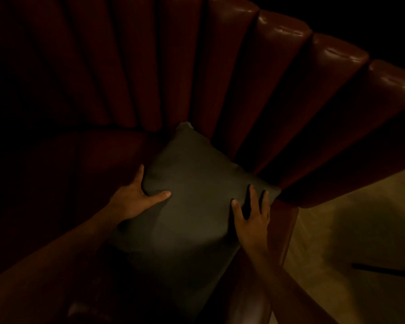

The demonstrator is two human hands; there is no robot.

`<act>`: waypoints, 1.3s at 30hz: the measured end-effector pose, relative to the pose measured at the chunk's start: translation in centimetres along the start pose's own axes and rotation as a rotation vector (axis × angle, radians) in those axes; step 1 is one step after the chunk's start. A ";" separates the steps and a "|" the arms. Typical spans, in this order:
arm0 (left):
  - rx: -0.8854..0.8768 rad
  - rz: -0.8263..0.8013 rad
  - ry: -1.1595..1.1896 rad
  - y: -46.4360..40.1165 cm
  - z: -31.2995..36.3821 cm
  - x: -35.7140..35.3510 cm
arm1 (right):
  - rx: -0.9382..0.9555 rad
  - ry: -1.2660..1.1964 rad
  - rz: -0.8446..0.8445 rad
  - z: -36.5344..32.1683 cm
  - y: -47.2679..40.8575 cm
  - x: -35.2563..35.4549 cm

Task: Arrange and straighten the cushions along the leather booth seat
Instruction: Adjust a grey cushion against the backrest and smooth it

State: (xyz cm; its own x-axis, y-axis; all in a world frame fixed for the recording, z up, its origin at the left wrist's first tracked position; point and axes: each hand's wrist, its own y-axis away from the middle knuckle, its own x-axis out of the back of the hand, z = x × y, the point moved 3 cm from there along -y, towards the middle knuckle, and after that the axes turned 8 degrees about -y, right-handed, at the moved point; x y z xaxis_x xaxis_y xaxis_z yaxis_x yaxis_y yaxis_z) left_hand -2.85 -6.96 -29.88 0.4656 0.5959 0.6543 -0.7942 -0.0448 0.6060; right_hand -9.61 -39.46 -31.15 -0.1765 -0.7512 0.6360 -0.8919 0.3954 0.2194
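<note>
Cushion (192,206) on seat (98,160) — backrest (255,78) behind, floor (360,230) right.

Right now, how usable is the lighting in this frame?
Head view: very dim; left booth backrest lost in black, glare on the right panel tops; dark cushion and both hands, left hand, right hand, still readable; wide-angle bending.

I see two bare forearms, no sleeves, watch or rings visible; left hand (132,201) and right hand (251,218) ungloved.
</note>
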 end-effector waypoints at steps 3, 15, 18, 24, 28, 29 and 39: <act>0.002 -0.016 -0.029 -0.4 0.1 0.5 | -0.076 -0.027 0.063 0.6 0.1 -0.4; 0.240 -0.269 -0.021 2.3 -2.9 1.4 | -0.111 -0.219 0.040 0.1 -0.5 -2.2; 0.298 -0.154 0.156 1.4 -4.8 1.0 | -0.224 -0.336 0.069 0.7 -1.0 -2.4; 0.098 0.135 0.482 1.5 -2.3 -2.1 | -0.298 -0.465 0.084 0.1 -1.4 -2.5; 0.069 0.204 0.476 1.8 -2.6 -0.6 | -0.161 -0.380 0.189 -0.7 0.0 -2.3; 0.085 0.199 0.491 2.0 -3.1 0.0 | -0.121 -0.390 0.198 -1.8 0.6 -2.2; -0.040 0.520 1.008 8.8 -9.2 11.3 | 0.249 -0.651 0.035 -18.2 4.4 -3.4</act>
State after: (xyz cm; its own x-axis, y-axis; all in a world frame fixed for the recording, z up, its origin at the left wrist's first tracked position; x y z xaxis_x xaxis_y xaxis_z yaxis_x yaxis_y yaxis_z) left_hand -8.12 6.78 -21.30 -0.4366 0.8873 0.1487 -0.8197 -0.4605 0.3406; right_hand -5.34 -25.60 -18.89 -0.3514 -0.9349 0.0494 -0.9362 0.3509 -0.0194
